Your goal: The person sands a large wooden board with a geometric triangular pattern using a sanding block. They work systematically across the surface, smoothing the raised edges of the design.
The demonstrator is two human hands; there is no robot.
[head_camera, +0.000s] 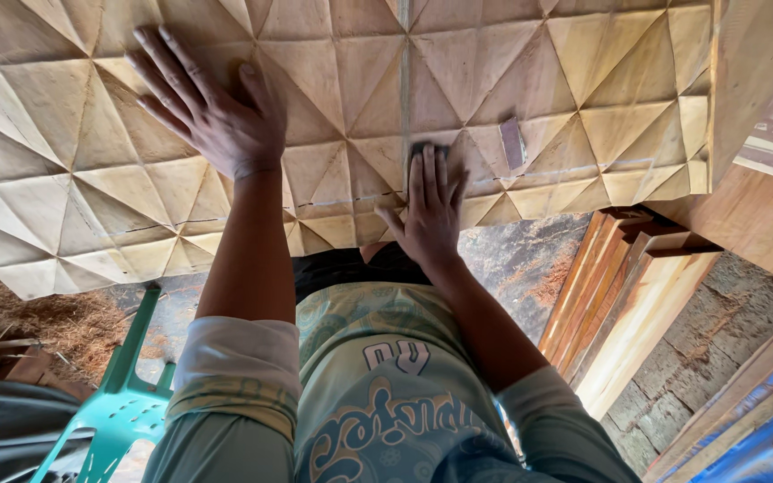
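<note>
While both hands (212, 112) (431, 210) press it, the carved panel (530, 89) lies crosswise.

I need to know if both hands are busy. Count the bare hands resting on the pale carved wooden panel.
2. The left hand lies flat, fingers spread, on the pale carved wooden panel at upper left; the right hand presses near its lower edge, centre. None seem hidden.
</note>
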